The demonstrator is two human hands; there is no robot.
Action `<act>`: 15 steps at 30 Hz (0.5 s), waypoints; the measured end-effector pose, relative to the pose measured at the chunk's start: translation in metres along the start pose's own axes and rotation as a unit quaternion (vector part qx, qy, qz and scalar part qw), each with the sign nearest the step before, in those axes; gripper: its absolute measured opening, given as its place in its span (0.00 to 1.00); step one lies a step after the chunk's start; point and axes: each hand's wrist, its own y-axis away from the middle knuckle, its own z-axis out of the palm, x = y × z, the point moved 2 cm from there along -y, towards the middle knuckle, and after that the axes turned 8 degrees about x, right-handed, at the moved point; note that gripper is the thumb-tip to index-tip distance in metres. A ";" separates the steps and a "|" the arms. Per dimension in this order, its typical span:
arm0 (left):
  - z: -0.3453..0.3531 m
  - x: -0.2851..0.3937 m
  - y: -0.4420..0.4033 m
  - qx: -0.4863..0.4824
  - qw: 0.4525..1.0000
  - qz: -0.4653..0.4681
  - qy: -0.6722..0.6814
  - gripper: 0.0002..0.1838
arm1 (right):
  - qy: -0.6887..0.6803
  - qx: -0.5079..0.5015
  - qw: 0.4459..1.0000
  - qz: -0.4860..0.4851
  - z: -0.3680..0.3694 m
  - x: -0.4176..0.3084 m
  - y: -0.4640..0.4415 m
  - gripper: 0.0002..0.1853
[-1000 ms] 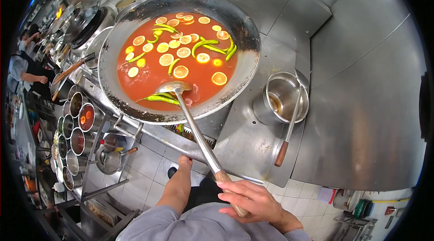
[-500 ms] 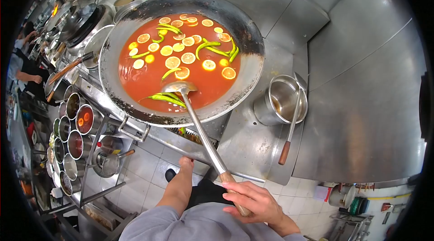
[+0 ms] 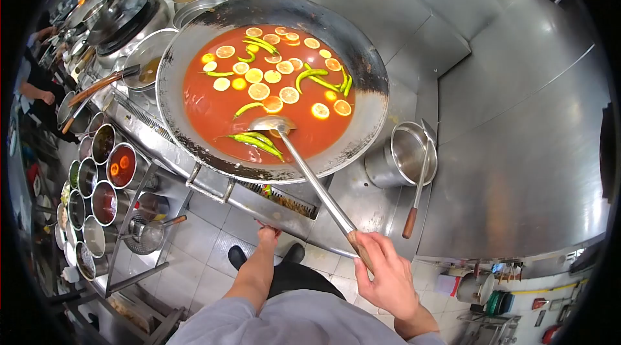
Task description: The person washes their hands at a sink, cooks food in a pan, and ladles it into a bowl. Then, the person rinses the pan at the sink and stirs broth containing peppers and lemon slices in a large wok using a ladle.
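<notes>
A long metal ladle [image 3: 319,186] with a wooden handle slants down towards me from a big wok [image 3: 169,128]. My right hand [image 3: 388,274] is closed around the handle's wooden end. The ladle's bowl rests at the near side of the red broth [image 3: 217,107], beside several long green peppers [image 3: 255,142]. Citrus slices [image 3: 259,91] and more green peppers float farther back. In front of my body, near the stove's front edge, is my left hand [image 3: 268,235]; its fingers are small and mostly hidden, so their grip is unclear.
Right of the wok stands a steel pot [image 3: 391,161], with a second wooden-handled ladle [image 3: 419,193] leaning across it. Several metal containers of sauces [image 3: 121,165] fill a rack at left, near a strainer [image 3: 152,235]. Farther left, another person's hand [image 3: 47,97] shows.
The whole view has shifted, with the wok now slightly farther right. My right hand's fingers have closed more around the ladle handle. The ladle's bowl stays in about the same part of the broth.
</notes>
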 end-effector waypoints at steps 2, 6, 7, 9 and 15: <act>-0.006 -0.003 -0.005 -0.015 1.000 -0.004 -0.011 0.09 | 0.036 -0.002 0.999 0.020 0.005 -0.007 -0.006 0.23; -0.018 0.004 0.002 -0.010 0.997 -0.022 -0.078 0.08 | 0.054 0.022 0.998 0.002 0.019 -0.014 -0.025 0.23; -0.025 0.009 0.003 -0.009 0.997 -0.022 -0.074 0.08 | 0.061 0.035 0.997 -0.017 0.023 -0.015 -0.031 0.23; -0.039 0.027 0.005 -0.119 0.974 0.005 -0.191 0.08 | 0.058 0.057 0.996 -0.047 0.034 -0.011 -0.045 0.22; -0.155 0.097 0.019 -0.070 0.887 0.205 -0.407 0.10 | 0.031 0.114 0.990 -0.079 0.063 -0.015 -0.087 0.20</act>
